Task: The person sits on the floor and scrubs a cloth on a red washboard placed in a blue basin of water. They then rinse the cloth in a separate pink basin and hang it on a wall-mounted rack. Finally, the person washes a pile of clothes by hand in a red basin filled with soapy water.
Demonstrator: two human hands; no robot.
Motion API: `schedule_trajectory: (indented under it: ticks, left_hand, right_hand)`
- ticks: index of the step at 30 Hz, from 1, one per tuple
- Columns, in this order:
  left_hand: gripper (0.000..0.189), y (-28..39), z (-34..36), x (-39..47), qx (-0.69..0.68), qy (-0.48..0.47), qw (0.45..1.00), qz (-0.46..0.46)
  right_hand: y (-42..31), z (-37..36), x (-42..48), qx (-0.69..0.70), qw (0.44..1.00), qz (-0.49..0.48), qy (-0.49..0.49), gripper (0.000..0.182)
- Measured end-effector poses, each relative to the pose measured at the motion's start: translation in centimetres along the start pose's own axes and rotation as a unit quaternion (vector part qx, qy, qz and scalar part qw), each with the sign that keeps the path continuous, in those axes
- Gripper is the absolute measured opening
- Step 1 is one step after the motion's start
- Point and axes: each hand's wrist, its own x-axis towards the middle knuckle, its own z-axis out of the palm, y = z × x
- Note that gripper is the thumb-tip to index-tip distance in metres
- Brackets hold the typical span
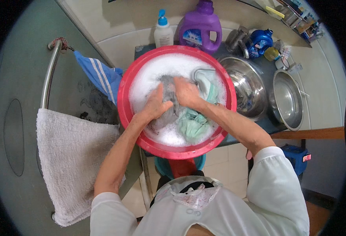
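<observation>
A red plastic basin (125, 75) in front of me holds white suds and wet laundry. Grey cloth (169, 96) lies bunched in the middle of the foam. My left hand (156, 104) grips it from the left side, thumb apart from the fingers and fabric between them. From the right, my right hand (187, 93) presses into the same cloth, its fingertips partly hidden by foam and fabric. A pale green garment (193, 126) floats below my right wrist. Another light piece with grey and green trim (206, 84) rests against the basin's right side.
Behind the basin stand a white pump bottle (163, 34) and a purple detergent jug (199, 28). To the right are a steel sink bowl (249, 85), a faucet (243, 47), a blue bottle (260, 42) and a steel basin (288, 100). A white towel (72, 159) hangs from a rail (50, 76) at left.
</observation>
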Motion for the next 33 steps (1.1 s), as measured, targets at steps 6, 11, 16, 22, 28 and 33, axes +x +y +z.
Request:
schedule_trajectory:
  ticks: [6,11,16,22,28,33]
  left_hand:
    - [0.067,-0.2,0.1,3.2,-0.113,-0.012,0.987,-0.115]
    - [0.074,0.2,-1.4,2.2,-0.116,0.046,0.990,-0.059]
    - [0.080,0.2,-3.3,-0.9,-0.377,-0.025,0.925,-0.048]
    - [0.068,5.6,-2.0,-1.9,-0.262,0.086,0.959,0.059]
    - [0.059,4.2,2.2,-3.4,0.194,0.131,0.967,0.102]
    - [0.058,1.5,1.7,0.3,0.079,0.148,0.985,-0.035]
  right_hand:
    - [7.1,4.0,6.6,0.032,0.995,-0.060,-0.072,0.029]
    - [2.9,0.9,6.2,0.091,0.990,0.034,0.102,0.028]
    - [-1.3,-5.7,-0.3,0.112,0.968,-0.048,0.218,0.026]
    - [-3.0,-9.3,-8.0,0.025,0.958,-0.238,0.160,0.022]
    - [-2.2,-2.7,-9.2,-0.019,0.983,-0.144,0.111,0.025]
    - [-1.4,-0.4,-4.5,0.017,0.968,-0.158,0.193,0.021]
